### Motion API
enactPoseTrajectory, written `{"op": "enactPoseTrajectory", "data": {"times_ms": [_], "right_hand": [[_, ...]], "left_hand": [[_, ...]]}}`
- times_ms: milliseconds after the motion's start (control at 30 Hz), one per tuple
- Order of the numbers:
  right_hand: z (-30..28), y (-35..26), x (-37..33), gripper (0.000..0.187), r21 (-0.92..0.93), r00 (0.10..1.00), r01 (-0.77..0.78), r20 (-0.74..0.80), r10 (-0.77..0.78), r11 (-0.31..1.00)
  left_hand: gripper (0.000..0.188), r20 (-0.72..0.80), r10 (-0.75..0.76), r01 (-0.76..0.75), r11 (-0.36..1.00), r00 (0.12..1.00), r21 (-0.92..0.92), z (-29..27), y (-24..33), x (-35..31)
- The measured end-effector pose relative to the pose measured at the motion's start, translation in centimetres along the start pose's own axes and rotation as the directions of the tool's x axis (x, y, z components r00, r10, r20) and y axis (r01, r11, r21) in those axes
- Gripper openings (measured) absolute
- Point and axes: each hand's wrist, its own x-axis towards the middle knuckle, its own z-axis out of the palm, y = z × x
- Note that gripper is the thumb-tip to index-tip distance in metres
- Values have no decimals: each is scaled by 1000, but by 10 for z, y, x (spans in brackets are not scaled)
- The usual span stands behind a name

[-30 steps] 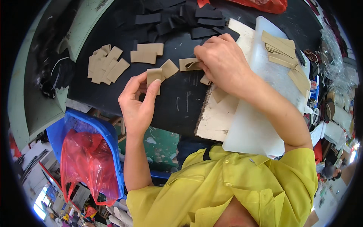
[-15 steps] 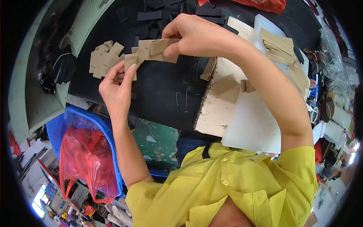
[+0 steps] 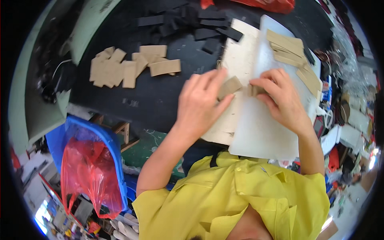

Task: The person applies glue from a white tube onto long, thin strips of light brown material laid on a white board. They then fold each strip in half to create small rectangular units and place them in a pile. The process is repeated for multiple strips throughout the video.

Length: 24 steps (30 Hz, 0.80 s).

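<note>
My left hand [image 3: 199, 104] hovers over the left edge of a pale board, fingers apart. A tan fabric strip [image 3: 231, 86] lies on the board beside its fingertips and thumb. My right hand [image 3: 283, 100] is over the white translucent sheet, its fingers and thumb closed around a small folded tan strip [image 3: 253, 90], partly hidden by the fingers. To the left, tan folded strips [image 3: 107, 69] lie in an overlapping cluster on the black table, with another tan folded strip [image 3: 165, 67] at the cluster's right end.
Black strips [image 3: 176, 20] are scattered at the back. A stack of tan strips [image 3: 286, 44] sits on the white sheet [image 3: 260, 136], which overlaps the pale board [image 3: 218, 134]. A blue bin [image 3: 114, 138] with a red plastic bag [image 3: 90, 168] stands at the lower left.
Both hands have left the tan cluster on the left and moved right to the boards. The folded strips they held now lie on the black table.
</note>
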Motion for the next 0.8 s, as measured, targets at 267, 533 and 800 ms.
{"op": "enactPoseTrajectory", "data": {"times_ms": [267,533,800], "right_hand": [[28,-38,65,34,559,959,-244,259,112,793],[133,-63,158,38,283,946,291,-231,-230,914],[52,-14,31,25,277,914,239,-388,-120,930]], "left_hand": [[39,-395,-56,143,971,917,194,-71,-48,-15],[63,-298,-133,273,822,945,500,-113,-148,-24],[34,-390,112,152,797,914,584,-102,-98,-20]]}}
